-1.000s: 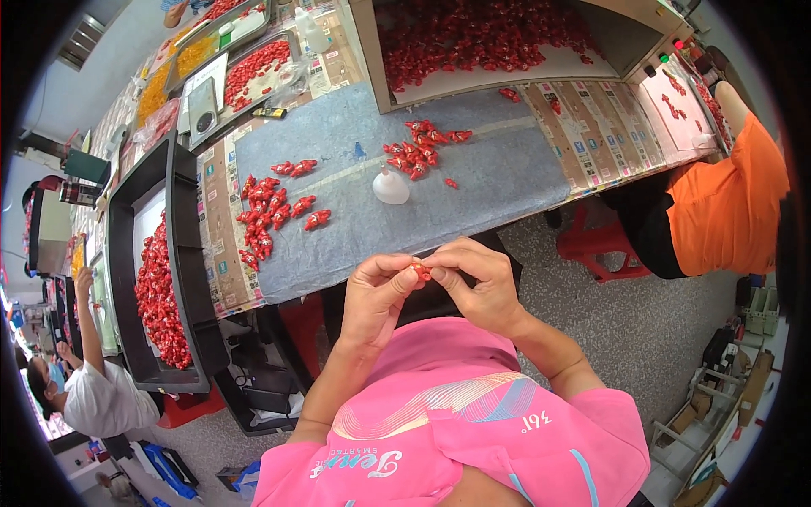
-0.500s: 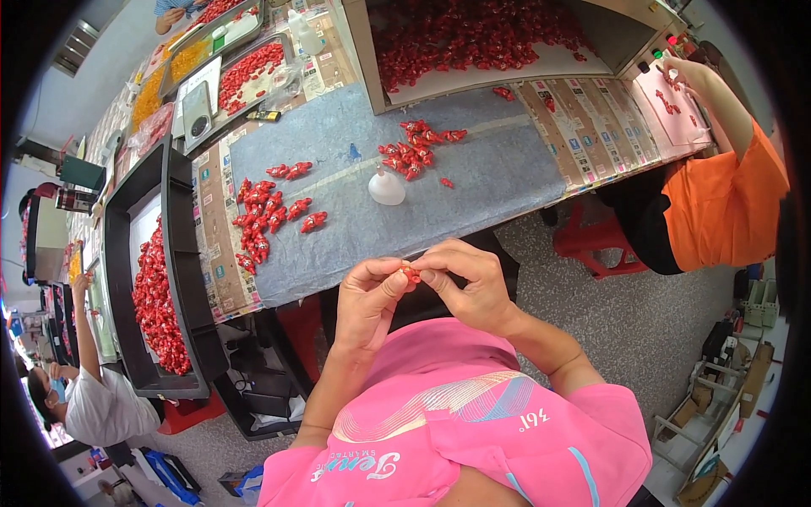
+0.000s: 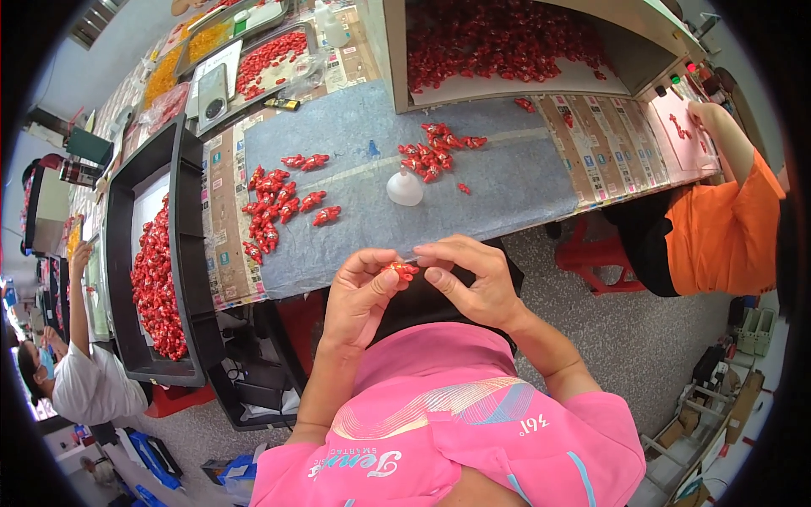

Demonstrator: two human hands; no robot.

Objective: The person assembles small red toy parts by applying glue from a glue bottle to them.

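Pinched between the thumb and fingers of my left hand (image 3: 356,297) is a small red plastic figurine (image 3: 404,271) with yellowish details, just past the table's front edge. My right hand (image 3: 480,283) is close beside it, its thumb and forefinger parted, with nothing visible between them. On the blue cloth (image 3: 338,228) beyond my hands stands a small white squeeze bottle (image 3: 405,189). Similar red figurines (image 3: 272,196) lie in a loose group on the left of the cloth. Another cluster (image 3: 432,154) lies behind the bottle.
A black crate (image 3: 191,270) with many red pieces stands at the left. An open-fronted box (image 3: 524,100) full of red pieces is at the back. Trays (image 3: 274,68) and a phone (image 3: 213,95) lie back left. A co-worker in orange (image 3: 718,237) sits at the right.
My right thumb and forefinger have come away from the figurine and spread apart. The left hand keeps hold, and more of the figurine shows. The view has shifted slightly.
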